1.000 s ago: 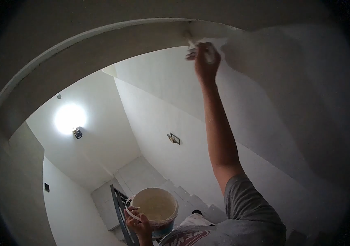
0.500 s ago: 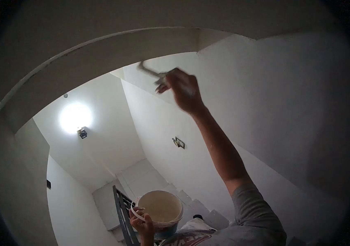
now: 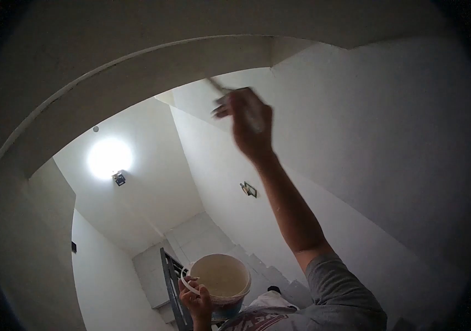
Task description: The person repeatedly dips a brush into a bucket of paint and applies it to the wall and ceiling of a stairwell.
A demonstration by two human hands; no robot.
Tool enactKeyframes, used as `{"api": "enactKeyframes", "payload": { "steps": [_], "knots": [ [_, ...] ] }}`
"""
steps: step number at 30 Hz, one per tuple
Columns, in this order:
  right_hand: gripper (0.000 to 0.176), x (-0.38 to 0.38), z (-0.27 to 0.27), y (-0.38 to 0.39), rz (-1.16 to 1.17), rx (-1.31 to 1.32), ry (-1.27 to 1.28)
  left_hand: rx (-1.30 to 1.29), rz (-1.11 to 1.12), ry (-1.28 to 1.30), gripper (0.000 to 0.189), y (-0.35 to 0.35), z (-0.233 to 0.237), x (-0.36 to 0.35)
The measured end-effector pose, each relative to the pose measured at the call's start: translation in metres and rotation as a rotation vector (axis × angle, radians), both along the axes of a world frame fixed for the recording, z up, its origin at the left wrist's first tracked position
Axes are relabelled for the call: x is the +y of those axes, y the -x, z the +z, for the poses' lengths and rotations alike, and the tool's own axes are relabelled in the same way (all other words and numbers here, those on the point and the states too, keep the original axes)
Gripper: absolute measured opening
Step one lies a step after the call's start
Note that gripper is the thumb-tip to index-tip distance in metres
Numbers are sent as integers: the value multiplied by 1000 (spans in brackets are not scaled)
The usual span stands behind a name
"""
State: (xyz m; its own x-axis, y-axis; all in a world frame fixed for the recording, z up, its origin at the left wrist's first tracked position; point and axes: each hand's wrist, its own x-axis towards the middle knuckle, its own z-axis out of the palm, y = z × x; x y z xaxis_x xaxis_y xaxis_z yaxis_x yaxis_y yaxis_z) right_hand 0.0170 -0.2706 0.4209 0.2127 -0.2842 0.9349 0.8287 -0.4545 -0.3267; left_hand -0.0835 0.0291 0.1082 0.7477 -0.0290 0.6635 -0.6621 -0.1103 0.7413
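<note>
My right hand (image 3: 251,126) is raised high in front of the white wall, shut on a thin tool (image 3: 217,86), a brush or blade whose tip points up and left; it is blurred. The tip is just below the curved ceiling edge (image 3: 136,60). My left hand (image 3: 197,300) is low, gripping the white handle of a round bucket (image 3: 220,277) with pale paint or plaster inside.
A bright lamp (image 3: 109,158) glows on the far ceiling. A small fitting (image 3: 249,189) sits on the wall. A dark metal railing (image 3: 172,287) and stair steps (image 3: 268,273) lie below, behind the bucket. White walls enclose the stairwell.
My right hand has come away from the upper wall corner, moving down and left with the tool. The bucket and left hand stay about where they were.
</note>
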Motion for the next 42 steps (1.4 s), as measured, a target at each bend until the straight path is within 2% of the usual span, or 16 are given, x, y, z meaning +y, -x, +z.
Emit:
{"api": "enactKeyframes", "payload": {
  "steps": [4, 8, 10, 14, 16, 21, 23, 25, 26, 28, 31, 32, 34, 40, 41, 42],
  "knots": [
    [12, -26, 6, -14, -197, -39, -155, 126, 38, 82, 26, 8, 17, -3],
    [6, -9, -24, -20, -132, 227, 262, 101, 44, 87, 26, 5, 13, -5],
    [10, -2, -33, -18, -160, 112, 263, 19, 27, 32, 27, 2, 12, -2],
    [4, 4, -12, -27, -65, -192, -304, 46, 6, 135, 25, 8, 19, -3],
    [3, 10, -21, -61, -122, -46, -197, -83, -27, -75, 18, 2, 12, 5],
    [4, 96, -39, -43, -162, 9, 298, -134, -20, -63, 25, -6, -8, 1],
    [12, 98, -40, -40, -185, -3, 115, -192, 9, 7, 27, -7, -15, 11],
    [18, 84, -19, -43, 23, -226, -396, -183, 11, -58, 27, -3, -11, 20],
    [8, 71, -12, -43, -93, -259, -427, -181, 31, -54, 27, -3, -15, 25],
    [13, 74, -17, -66, -190, -51, -335, -231, 47, -17, 30, -5, -28, 32],
    [4, 117, -45, -62, -183, -83, 165, -192, 115, 108, 24, -4, -31, 29],
    [4, 131, -49, -51, 110, 45, 237, -199, 130, 112, 24, -5, -23, 30],
    [4, 142, -45, -35, 164, 12, 258, -103, 116, -121, 24, 0, 0, 40],
    [12, 126, 7, -51, -67, -211, -278, -46, 204, 48, 30, 0, 0, 47],
    [14, 134, -1, -54, -117, -47, -204, -44, 218, 51, 30, 2, 3, 47],
    [18, 144, -8, -70, -240, -232, 24, 18, 214, 63, 29, 1, 8, 45]
  ]
}}
